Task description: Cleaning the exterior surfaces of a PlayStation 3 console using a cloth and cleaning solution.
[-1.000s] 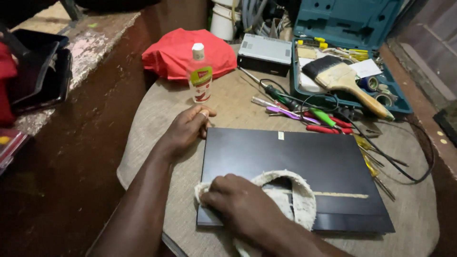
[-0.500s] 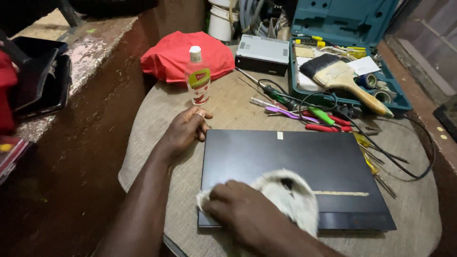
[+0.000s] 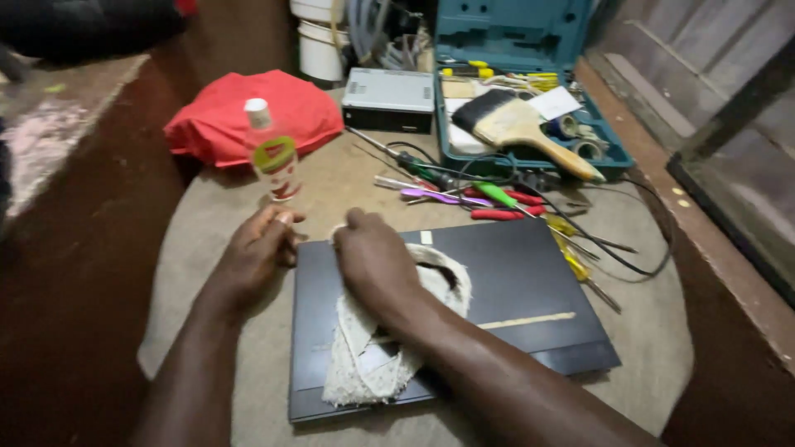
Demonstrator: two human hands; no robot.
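Closest to me, the person's right hand (image 3: 374, 261) is pressing down on a whitish, frayed cloth (image 3: 373, 356), fingers curled and bunched over its upper end near the far left corner of a closed dark laptop (image 3: 513, 290). The cloth is draping limply down the lid toward the near edge; it looks soft, light and floppy, likely to bunch or slide unless pinned under the palm, so gathering it into the fist seems the best hold. The laptop is lying flat on the grey round table (image 3: 654, 331). It looks stiff, fairly heavy and smooth-topped, probably slippery and easily scratched, so it is best taken by its two side edges.

The left hand (image 3: 258, 248) is resting just beside the laptop's left edge, fingers loosely curled, seemingly bracing it and gripping nothing.

Just beyond that hand, a small bottle with a white cap (image 3: 272, 153) is standing upright. Screwdrivers (image 3: 497, 203) and cables are lying past the laptop. Farther back are sitting a red cloth bundle (image 3: 248, 116), a grey metal box (image 3: 389, 98), and an open teal tool case (image 3: 513, 41) holding a wide paintbrush (image 3: 522, 124).
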